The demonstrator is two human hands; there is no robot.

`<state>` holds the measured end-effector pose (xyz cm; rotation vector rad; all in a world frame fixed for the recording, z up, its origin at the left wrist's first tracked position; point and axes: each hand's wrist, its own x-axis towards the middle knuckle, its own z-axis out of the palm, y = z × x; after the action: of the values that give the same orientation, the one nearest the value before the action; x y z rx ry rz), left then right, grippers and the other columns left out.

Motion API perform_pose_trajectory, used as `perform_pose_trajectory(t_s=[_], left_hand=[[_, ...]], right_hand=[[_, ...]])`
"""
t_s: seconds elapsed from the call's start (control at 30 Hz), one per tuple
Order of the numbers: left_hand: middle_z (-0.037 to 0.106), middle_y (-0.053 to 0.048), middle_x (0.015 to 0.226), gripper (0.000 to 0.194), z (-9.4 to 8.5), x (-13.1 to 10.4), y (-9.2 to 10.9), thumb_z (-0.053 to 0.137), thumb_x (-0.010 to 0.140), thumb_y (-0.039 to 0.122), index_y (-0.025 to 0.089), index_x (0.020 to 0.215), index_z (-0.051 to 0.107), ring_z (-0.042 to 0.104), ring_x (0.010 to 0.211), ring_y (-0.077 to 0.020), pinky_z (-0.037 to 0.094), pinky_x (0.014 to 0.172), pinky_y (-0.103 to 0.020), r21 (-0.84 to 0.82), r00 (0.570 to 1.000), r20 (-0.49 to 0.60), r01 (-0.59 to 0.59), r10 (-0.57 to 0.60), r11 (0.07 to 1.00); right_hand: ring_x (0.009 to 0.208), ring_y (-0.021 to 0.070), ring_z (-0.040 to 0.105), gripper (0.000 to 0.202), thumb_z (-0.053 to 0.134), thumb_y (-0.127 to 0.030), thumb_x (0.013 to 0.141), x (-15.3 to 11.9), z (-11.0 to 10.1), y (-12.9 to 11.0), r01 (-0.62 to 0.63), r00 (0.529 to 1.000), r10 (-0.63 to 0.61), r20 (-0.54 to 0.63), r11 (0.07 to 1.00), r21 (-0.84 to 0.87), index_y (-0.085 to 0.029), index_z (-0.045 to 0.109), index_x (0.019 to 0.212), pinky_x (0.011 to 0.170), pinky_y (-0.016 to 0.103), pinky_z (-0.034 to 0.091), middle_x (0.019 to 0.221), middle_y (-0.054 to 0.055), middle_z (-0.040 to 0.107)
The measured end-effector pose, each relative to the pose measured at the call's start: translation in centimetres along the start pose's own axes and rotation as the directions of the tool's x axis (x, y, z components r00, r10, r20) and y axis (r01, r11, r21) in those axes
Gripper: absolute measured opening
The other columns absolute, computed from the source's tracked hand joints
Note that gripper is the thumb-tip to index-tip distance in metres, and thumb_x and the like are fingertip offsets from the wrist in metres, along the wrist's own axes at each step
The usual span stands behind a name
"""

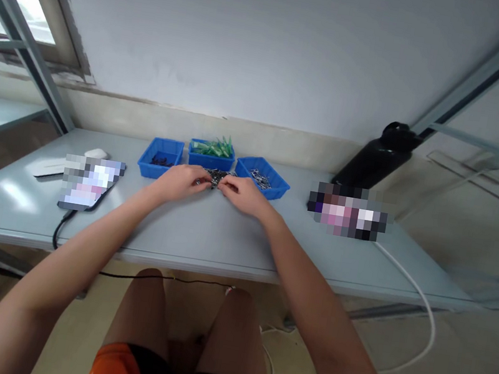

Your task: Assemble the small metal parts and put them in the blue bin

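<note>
Both my hands meet over a pile of small dark and silvery metal pieces [216, 177] on the grey table. The fingers of my left hand [185, 181] are pinched together at the pile's left side; what they hold is too small to make out. From the right, my right hand [244, 193] pinches at the same pile, its fingertips a little apart from the left ones. Just behind are a blue bin with dark small parts [162, 147], a blue bin with green strips [210, 160] and a blue bin with silvery pin-like pieces [277, 184].
A phone [91, 184] with a black cable lies on the left, near a white case [96, 154]. On the right, a black bottle [377, 160] leans by a blurred-out device [346, 215] with a white cable. Metal frame posts stand at both sides, with a wall behind.
</note>
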<state>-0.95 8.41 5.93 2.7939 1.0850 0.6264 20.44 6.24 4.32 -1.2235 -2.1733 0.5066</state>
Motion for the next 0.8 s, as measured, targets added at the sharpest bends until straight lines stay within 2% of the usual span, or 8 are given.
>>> perform_pose_trajectory(t_s=[0.33, 0.47, 0.57, 0.63, 0.8], left_hand=[[0.072, -0.006, 0.100, 0.022, -0.1, 0.0, -0.3, 0.053, 0.090, 0.029, 0.018, 0.098, 0.071, 0.064, 0.085, -0.0169, 0.048, 0.078, -0.027, -0.058, 0.999, 0.007, -0.033, 0.033, 0.998], [0.072, -0.006, 0.098, 0.021, 0.1, 0.0, -0.3, 0.053, 0.090, 0.026, 0.018, 0.098, 0.070, 0.064, 0.086, -0.0167, 0.048, 0.078, -0.027, -0.060, 0.998, -0.026, -0.054, 0.053, 0.997], [0.071, -0.006, 0.097, 0.021, 0.1, 0.0, 0.0, 0.053, 0.092, 0.027, 0.017, 0.099, 0.070, 0.064, 0.087, -0.0169, 0.047, 0.077, -0.027, -0.084, 0.994, -0.062, -0.095, 0.090, 0.992], [0.070, -0.006, 0.096, 0.022, 0.2, 0.0, 0.3, 0.052, 0.092, 0.028, 0.017, 0.099, 0.069, 0.064, 0.087, -0.0168, 0.047, 0.077, -0.027, -0.107, 0.991, -0.074, -0.122, 0.114, 0.987], [0.069, -0.007, 0.096, 0.023, 0.1, -0.1, 0.5, 0.051, 0.093, 0.029, 0.017, 0.100, 0.069, 0.064, 0.086, -0.0163, 0.048, 0.078, -0.027, -0.126, 0.991, -0.069, -0.120, 0.112, 0.985]], right_hand=[[0.067, 0.0131, 0.053, 0.026, 0.048, -0.034, 0.087, 0.0, -0.1, -0.1, 0.012, 0.999, -0.011, -0.036, 1.000, 0.029, -0.017, 0.067, 0.087, 0.067, 0.024, 0.037, 0.072, 0.002, 0.063], [0.067, 0.0130, 0.053, 0.025, 0.049, -0.034, 0.088, 0.0, 0.1, 0.1, 0.019, 1.000, -0.019, 0.014, 0.999, 0.035, -0.017, 0.067, 0.088, 0.066, 0.024, 0.037, 0.071, 0.001, 0.062], [0.070, 0.0130, 0.053, 0.024, 0.048, -0.032, 0.090, 0.1, 0.5, 0.2, 0.079, 0.995, -0.081, 0.054, 0.996, 0.031, -0.017, 0.066, 0.087, 0.068, 0.024, 0.036, 0.074, 0.001, 0.062], [0.071, 0.0130, 0.053, 0.024, 0.046, -0.031, 0.091, 0.3, 0.8, 0.2, 0.113, 0.992, -0.113, 0.054, 0.993, 0.016, -0.017, 0.064, 0.082, 0.068, 0.024, 0.035, 0.075, 0.000, 0.061], [0.068, 0.0126, 0.050, 0.023, 0.047, -0.031, 0.091, 0.4, 1.0, 0.0, 0.096, 0.994, -0.095, 0.052, 0.995, -0.004, -0.017, 0.060, 0.077, 0.066, 0.023, 0.033, 0.071, -0.001, 0.058]])
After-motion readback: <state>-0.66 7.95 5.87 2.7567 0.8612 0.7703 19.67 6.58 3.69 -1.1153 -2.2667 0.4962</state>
